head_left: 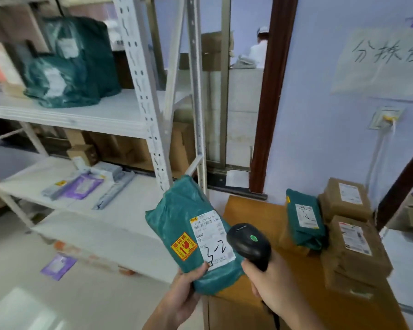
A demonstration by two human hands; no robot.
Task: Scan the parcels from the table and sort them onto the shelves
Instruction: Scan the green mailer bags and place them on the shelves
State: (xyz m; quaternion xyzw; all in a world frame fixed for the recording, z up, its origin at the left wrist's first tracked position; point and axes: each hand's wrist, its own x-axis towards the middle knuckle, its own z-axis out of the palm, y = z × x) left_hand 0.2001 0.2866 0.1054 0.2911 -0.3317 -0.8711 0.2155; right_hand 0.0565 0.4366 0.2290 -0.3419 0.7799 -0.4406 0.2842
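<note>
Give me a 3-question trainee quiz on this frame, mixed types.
1. True or false: the left hand grips the green parcel.
2. The right hand holds: A) tape B) black scanner C) pen
3. Fill in: the handwritten mark on the held parcel's label reads ____.

Key: 1 true; 2 B; 3 "3-2".

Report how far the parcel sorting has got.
Done: green bags and flat mailers already lie on the shelves. In hand: left hand holds a green parcel, right hand grips the scanner. Left: another green parcel and brown boxes on the table.
</note>
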